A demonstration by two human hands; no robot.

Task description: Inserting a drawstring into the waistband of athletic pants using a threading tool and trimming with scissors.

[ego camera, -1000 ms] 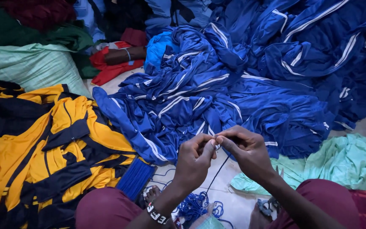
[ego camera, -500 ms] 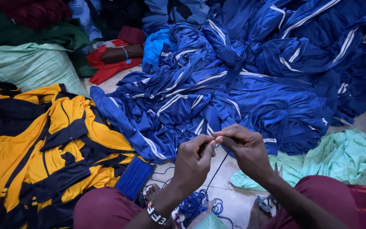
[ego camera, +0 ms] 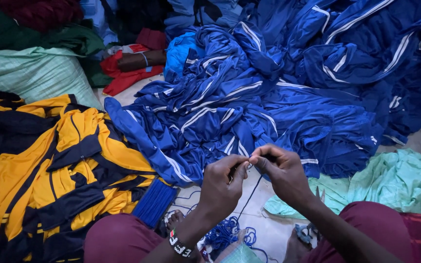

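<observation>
Down at the bottom, two maroon-clad knees [ego camera: 123,241] frame the view, with a beaded bracelet [ego camera: 179,245] on the left wrist. Just above them the left hand [ego camera: 221,187] and right hand [ego camera: 281,171] meet fingertip to fingertip, each pinching the top end of a dark blue cord [ego camera: 249,196]. Both hands are closed tight on it, thumbs and forefingers pressed together, with the pinch points almost touching. The cord hangs down from between the hands to a loose tangle of blue cord [ego camera: 227,234] on the floor [ego camera: 261,229], right below the wrists. Whether anything small sits between the fingertips, I cannot tell.

Left of the left hand, a bundle of blue cords [ego camera: 154,203] lies against a heap of yellow and navy garments [ego camera: 49,165], which spreads out further to the left. Right of the right hand, a pale green cloth [ego camera: 391,180] lies crumpled on the floor.

Straight beyond the hands, just past the fingertips, a big pile of royal blue garments [ego camera: 249,107] with white stripes fills the middle and runs far to the right. Further off to the left sits a green woven sack [ego camera: 30,73], and past it a red cloth [ego camera: 127,73] with another person's forearm [ego camera: 140,59] resting on it. At the far edge are dark green and maroon fabrics [ego camera: 35,19].
</observation>
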